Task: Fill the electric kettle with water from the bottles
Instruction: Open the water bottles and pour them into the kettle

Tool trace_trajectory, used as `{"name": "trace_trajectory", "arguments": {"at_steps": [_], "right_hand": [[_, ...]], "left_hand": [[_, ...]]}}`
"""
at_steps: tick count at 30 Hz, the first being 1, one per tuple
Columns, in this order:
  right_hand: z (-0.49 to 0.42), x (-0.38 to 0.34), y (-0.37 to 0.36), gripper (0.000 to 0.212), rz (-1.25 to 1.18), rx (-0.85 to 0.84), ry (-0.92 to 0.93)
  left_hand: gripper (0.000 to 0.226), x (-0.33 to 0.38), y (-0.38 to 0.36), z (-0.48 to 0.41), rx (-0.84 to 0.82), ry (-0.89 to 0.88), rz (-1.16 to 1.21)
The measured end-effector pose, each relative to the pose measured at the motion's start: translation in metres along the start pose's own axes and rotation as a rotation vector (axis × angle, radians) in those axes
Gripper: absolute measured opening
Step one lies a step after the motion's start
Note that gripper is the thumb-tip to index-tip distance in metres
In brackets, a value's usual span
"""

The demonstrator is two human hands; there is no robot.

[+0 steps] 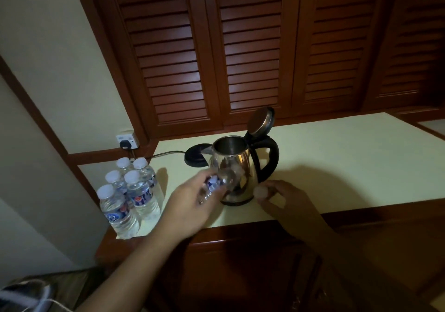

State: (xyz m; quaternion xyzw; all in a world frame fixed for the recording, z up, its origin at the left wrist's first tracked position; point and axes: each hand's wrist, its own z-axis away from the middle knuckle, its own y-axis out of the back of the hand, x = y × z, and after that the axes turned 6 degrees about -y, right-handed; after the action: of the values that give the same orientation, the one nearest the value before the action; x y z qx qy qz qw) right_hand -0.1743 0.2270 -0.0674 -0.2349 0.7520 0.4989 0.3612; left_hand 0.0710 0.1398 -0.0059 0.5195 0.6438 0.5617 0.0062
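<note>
A steel electric kettle (237, 167) with a black handle stands on the cream counter (337, 157), off its base, with its lid (260, 120) tipped up. My left hand (192, 203) grips a small clear water bottle (213, 185), blurred and tilted toward the kettle's left side, below its rim. My right hand (286, 201) rests low on the counter just right of the kettle and pinches a white bottle cap (261, 192). Several capped water bottles (130, 191) stand grouped at the counter's left end.
The kettle's black power base (196, 159) lies behind the kettle to the left, its cord running to a wall socket (127, 140). Dark louvred wooden doors (252, 47) rise behind the counter. The counter's wooden front edge (265, 230) runs below my hands.
</note>
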Motion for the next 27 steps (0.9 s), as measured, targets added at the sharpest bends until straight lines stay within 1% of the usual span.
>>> {"name": "trace_trajectory", "arguments": {"at_steps": [2, 4, 6, 7, 9, 11, 13, 14, 16, 18, 21, 22, 24, 25, 27], "right_hand": [[0.002, -0.012, 0.004, 0.031, 0.043, -0.053, 0.05], [0.003, -0.021, 0.009, 0.034, 0.097, -0.084, 0.105], [0.006, -0.025, 0.013, 0.036, 0.118, -0.117, 0.119], [0.007, -0.027, 0.014, 0.037, 0.129, -0.136, 0.116], [0.008, -0.029, 0.015, 0.035, 0.111, -0.166, 0.11], [0.01, -0.031, 0.016, 0.033, 0.027, -0.169, 0.095], [0.013, -0.034, 0.018, 0.033, -0.008, -0.156, 0.096], [0.014, -0.035, 0.019, 0.033, -0.012, -0.15, 0.107], [0.018, -0.038, 0.021, 0.034, -0.015, -0.14, 0.142], [0.022, -0.041, 0.022, 0.035, -0.012, -0.138, 0.197], [0.026, -0.046, 0.025, 0.036, -0.029, -0.143, 0.225], [0.027, -0.049, 0.026, 0.036, -0.046, -0.146, 0.226], [0.031, -0.054, 0.029, 0.036, -0.101, -0.163, 0.223], [0.031, -0.056, 0.03, 0.036, -0.141, -0.178, 0.214], [0.031, -0.059, 0.033, 0.036, -0.178, -0.199, 0.21]], "left_hand": [[0.031, -0.004, -0.012, 0.016, -0.074, -0.005, 0.052], [0.036, -0.006, -0.019, 0.026, -0.102, -0.004, 0.054], [0.04, -0.007, -0.02, 0.03, -0.108, -0.001, 0.052], [0.038, -0.006, -0.019, 0.03, -0.114, 0.002, 0.071], [0.026, -0.005, -0.017, 0.03, -0.131, 0.018, 0.134], [0.018, 0.001, -0.014, 0.028, -0.148, 0.061, 0.249], [0.017, 0.007, -0.012, 0.026, -0.166, 0.107, 0.342], [0.016, 0.009, -0.01, 0.026, -0.192, 0.151, 0.398], [0.017, 0.011, -0.007, 0.025, -0.272, 0.295, 0.581], [0.026, 0.008, -0.005, 0.024, -0.332, 0.396, 0.731], [0.047, 0.001, -0.007, 0.024, -0.37, 0.462, 0.915], [0.053, 0.0, -0.008, 0.025, -0.406, 0.478, 0.963], [0.068, 0.002, -0.006, 0.026, -0.538, 0.53, 1.102], [0.071, 0.003, -0.004, 0.026, -0.614, 0.555, 1.186], [0.066, 0.003, -0.004, 0.022, -0.727, 0.58, 1.309]]}}
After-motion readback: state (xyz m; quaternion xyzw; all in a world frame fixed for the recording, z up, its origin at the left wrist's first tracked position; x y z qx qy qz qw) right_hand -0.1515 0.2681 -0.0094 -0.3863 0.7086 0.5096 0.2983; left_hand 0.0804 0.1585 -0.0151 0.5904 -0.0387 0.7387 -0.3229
